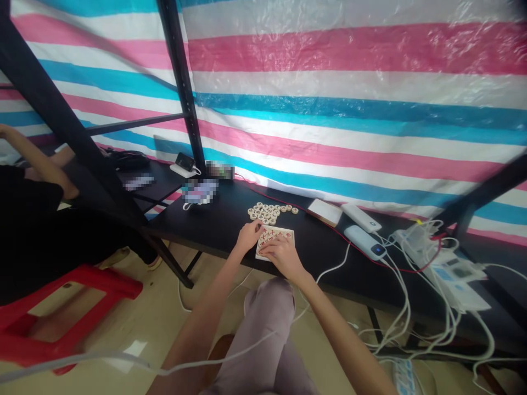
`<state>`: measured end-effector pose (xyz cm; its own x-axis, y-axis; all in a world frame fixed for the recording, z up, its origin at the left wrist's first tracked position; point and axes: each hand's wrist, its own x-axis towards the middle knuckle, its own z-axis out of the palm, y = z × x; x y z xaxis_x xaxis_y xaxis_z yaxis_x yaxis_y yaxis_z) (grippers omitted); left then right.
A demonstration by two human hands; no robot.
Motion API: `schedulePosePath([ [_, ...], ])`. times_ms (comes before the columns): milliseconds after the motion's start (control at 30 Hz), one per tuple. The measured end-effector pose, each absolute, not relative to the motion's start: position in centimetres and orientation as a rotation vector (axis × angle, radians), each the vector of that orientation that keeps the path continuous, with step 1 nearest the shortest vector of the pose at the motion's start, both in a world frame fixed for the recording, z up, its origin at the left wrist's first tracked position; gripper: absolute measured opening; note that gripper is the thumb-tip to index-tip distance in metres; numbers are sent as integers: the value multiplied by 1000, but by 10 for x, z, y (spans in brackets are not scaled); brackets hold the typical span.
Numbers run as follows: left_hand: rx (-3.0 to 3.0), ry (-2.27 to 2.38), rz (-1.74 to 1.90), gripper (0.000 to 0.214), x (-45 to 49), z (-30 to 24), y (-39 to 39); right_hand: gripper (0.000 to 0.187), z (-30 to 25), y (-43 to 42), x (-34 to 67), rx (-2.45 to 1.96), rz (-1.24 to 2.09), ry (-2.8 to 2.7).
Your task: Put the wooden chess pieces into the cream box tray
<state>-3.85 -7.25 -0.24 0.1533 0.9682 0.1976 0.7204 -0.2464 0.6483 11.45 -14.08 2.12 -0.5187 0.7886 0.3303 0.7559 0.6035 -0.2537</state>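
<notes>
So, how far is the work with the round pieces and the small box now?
Done: several round pieces with red marks lie in rows in the small box. In hand: the left hand is at the box's left edge and the right hand rests on its near side; whether either holds a piece is not visible. Left: a pile of loose pieces lies on the black table behind the box.

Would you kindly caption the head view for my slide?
Left hand and right hand on a tray of round pieces, loose pieces behind it, on a black table.
</notes>
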Motion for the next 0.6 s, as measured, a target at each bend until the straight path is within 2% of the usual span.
schedulePosePath([
  [300,2042,1620,794,25,-37,-3,-72,22,18,-135,118,-1237,200,-2314],
  [500,2048,1629,785,23,-38,-2,-72,27,25,-77,157,-1513,-30,-2138],
  [600,2059,1619,812,22,-39,-3,-71,37,20,-42,176,-1687,-172,-2140],
])
